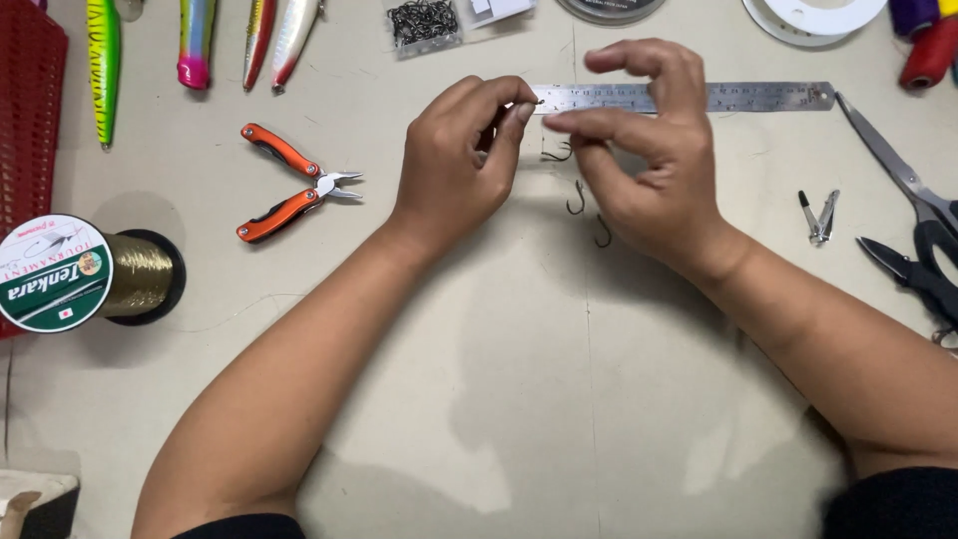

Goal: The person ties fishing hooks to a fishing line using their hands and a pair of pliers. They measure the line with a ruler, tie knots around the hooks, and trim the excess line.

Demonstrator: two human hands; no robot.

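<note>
1. Left hand (461, 160) over the table (519, 399), thumb and forefinger pressed on a small hook (538, 101) at the ruler (689, 97)'s left end.
2. Right hand (649, 150) just beside, thumb and forefinger pinched near that hook; held thing too small to tell.
3. Loose hooks (577, 197) below the hands.
4. Orange pliers (289, 185) well left; scissors (913, 215) and clipper (820, 217) right.

What the hands (559, 140) pinch is too small to tell; the scissors (913, 215) run off the right edge.
</note>
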